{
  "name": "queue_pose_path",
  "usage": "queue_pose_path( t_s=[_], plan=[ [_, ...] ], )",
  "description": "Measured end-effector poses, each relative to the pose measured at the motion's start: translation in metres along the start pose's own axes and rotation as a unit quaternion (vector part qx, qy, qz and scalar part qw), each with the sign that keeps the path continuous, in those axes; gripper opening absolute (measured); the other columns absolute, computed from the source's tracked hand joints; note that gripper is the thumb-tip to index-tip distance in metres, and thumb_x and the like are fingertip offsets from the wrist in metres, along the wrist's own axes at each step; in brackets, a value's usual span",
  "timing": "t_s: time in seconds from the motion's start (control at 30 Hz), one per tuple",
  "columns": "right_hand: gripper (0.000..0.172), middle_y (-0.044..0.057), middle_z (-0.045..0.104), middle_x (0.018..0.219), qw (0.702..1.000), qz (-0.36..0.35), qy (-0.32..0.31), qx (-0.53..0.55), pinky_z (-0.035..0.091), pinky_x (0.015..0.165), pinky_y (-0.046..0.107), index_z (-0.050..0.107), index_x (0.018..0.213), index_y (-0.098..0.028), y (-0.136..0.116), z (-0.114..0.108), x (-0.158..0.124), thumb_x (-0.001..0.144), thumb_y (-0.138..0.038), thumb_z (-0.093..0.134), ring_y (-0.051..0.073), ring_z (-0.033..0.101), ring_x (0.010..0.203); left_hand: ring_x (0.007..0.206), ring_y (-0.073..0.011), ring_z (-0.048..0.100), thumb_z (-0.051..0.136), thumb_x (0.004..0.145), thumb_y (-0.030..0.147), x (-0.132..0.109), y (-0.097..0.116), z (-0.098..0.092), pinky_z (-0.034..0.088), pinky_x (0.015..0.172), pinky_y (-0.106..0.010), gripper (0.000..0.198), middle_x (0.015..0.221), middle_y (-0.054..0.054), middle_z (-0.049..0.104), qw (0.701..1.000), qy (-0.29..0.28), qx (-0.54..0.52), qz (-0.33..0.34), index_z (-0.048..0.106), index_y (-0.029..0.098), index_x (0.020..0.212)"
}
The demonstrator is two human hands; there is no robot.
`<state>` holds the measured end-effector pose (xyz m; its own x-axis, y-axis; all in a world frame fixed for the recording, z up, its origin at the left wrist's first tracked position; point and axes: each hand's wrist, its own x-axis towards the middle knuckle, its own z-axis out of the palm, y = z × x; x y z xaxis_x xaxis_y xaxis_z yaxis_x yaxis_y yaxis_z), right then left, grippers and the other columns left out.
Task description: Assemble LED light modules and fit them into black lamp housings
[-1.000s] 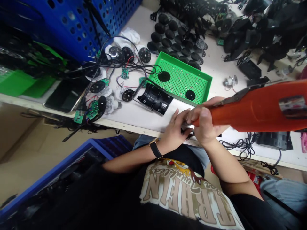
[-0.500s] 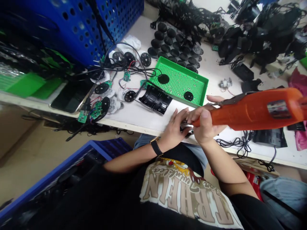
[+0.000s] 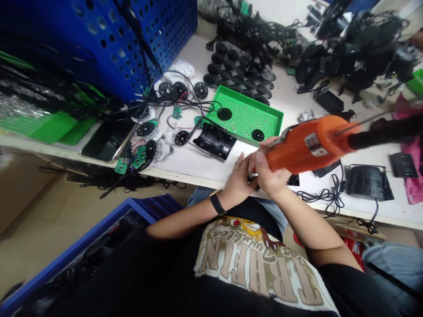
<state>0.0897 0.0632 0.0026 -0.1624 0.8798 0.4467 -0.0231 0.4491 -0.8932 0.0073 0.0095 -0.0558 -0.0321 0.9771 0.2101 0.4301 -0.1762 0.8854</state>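
Note:
My right hand [image 3: 271, 177] is wrapped round an orange electric screwdriver [image 3: 299, 147], thumb along its near side. The tool's cable end points right and up towards me, while its tip is hidden behind my fingers. My left hand [image 3: 238, 179], with a black watch band at the wrist, is closed on a small black part [image 3: 254, 182] at the table's front edge. Most of that part is covered by both hands. Just beyond them lies a black half-cylinder housing [image 3: 214, 141], near a green perforated tray [image 3: 245, 115] holding small screws and two black discs.
Wired lamp parts with green circuit boards [image 3: 140, 155] lie at left, beside a phone [image 3: 107, 140]. Blue perforated crates [image 3: 165, 26] stand behind them. Rows of black discs [image 3: 236, 72] and tangled cables [image 3: 251, 26] are at the back. Another black housing [image 3: 368, 181] sits at right.
The screwdriver has tilted, its rear end swinging left and towards me, so more of its cable shows. My right hand has turned with it and moved slightly left; the left hand stays nearly in place.

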Motion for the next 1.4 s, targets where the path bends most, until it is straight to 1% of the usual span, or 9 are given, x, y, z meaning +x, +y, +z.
queue_pose_path(
  t_s=[0.1,0.27,0.47,0.73,0.87,0.93,1.07,1.23,1.4],
  plan=[
    [0.025,-0.008,0.053,0.060,0.997,-0.020,0.059,0.052,0.055,0.051,0.029,0.063,0.096,-0.024,-0.009,0.003,0.008,0.091,-0.047,0.070,0.011,0.057,0.045,0.135,-0.0316,0.064,0.067,0.088,0.008,0.001,-0.003,0.000,0.035,0.130,-0.057,0.056,0.138,-0.016,0.069,0.997,0.022,-0.015,0.070,0.045,0.018,0.138],
    [0.025,-0.010,0.048,0.056,0.981,-0.055,0.171,0.077,0.048,0.042,0.025,0.063,0.098,-0.026,-0.028,-0.005,0.018,0.089,-0.048,0.071,0.009,0.047,0.037,0.128,-0.0259,0.069,0.073,0.092,0.016,0.004,0.001,-0.011,0.030,0.131,-0.059,0.051,0.136,-0.011,0.071,0.995,0.001,-0.021,0.095,0.050,0.022,0.137],
    [0.029,-0.010,0.050,0.052,0.971,-0.071,0.226,0.043,0.046,0.042,0.025,0.061,0.090,-0.024,-0.032,-0.026,0.027,0.088,-0.051,0.072,0.009,0.046,0.036,0.123,-0.0261,0.072,0.077,0.093,0.029,0.010,0.008,-0.027,0.043,0.124,-0.054,0.045,0.131,-0.012,0.075,0.995,-0.029,0.008,0.093,0.058,0.020,0.133],
    [0.029,-0.010,0.052,0.054,0.976,-0.051,0.203,0.059,0.044,0.040,0.024,0.061,0.094,-0.025,-0.018,-0.035,0.025,0.086,-0.050,0.075,0.009,0.049,0.037,0.127,-0.0269,0.070,0.071,0.096,0.021,0.012,0.006,-0.022,0.052,0.117,-0.054,0.027,0.122,-0.011,0.078,0.984,0.013,0.068,0.162,0.067,0.018,0.122],
    [0.025,-0.011,0.050,0.054,0.976,-0.050,0.198,0.081,0.046,0.040,0.025,0.062,0.100,-0.028,-0.031,-0.033,0.023,0.088,-0.047,0.073,0.009,0.045,0.036,0.146,-0.0325,0.054,0.079,0.091,0.028,0.009,0.018,-0.025,0.042,0.124,-0.061,0.040,0.141,-0.015,0.069,0.983,0.028,0.089,0.160,0.066,0.018,0.127],
    [0.019,-0.011,0.050,0.053,0.974,-0.052,0.193,0.108,0.046,0.040,0.025,0.063,0.099,-0.028,-0.042,-0.033,0.023,0.089,-0.042,0.071,0.009,0.044,0.035,0.148,-0.0347,0.052,0.080,0.089,0.031,0.008,0.025,-0.027,0.036,0.126,-0.065,0.034,0.141,-0.015,0.068,0.980,0.039,0.105,0.163,0.070,0.018,0.119],
    [0.014,-0.011,0.048,0.053,0.974,-0.049,0.174,0.140,0.046,0.040,0.025,0.063,0.096,-0.027,-0.057,-0.037,0.019,0.090,-0.038,0.068,0.009,0.046,0.034,0.146,-0.0313,0.055,0.073,0.095,0.027,0.006,0.033,-0.029,0.031,0.127,-0.068,0.005,0.132,-0.007,0.075,0.979,0.053,0.110,0.166,0.077,0.024,0.095],
    [0.015,-0.009,0.050,0.054,0.975,-0.056,0.152,0.154,0.049,0.042,0.025,0.060,0.082,-0.026,-0.062,-0.040,0.011,0.090,-0.037,0.068,0.009,0.048,0.037,0.142,-0.0300,0.058,0.077,0.093,0.028,0.003,0.033,-0.025,0.031,0.125,-0.070,0.005,0.124,-0.003,0.079,0.979,0.071,0.078,0.172,0.078,0.026,0.088],
    [0.013,-0.009,0.049,0.055,0.977,-0.032,0.157,0.140,0.049,0.044,0.028,0.064,0.090,-0.028,-0.064,-0.042,0.011,0.088,-0.040,0.069,0.011,0.047,0.038,0.136,-0.0300,0.063,0.083,0.087,0.030,0.000,0.033,-0.017,0.030,0.126,-0.069,0.012,0.117,-0.004,0.081,0.985,0.089,0.030,0.148,0.073,0.024,0.083]
  ],
)
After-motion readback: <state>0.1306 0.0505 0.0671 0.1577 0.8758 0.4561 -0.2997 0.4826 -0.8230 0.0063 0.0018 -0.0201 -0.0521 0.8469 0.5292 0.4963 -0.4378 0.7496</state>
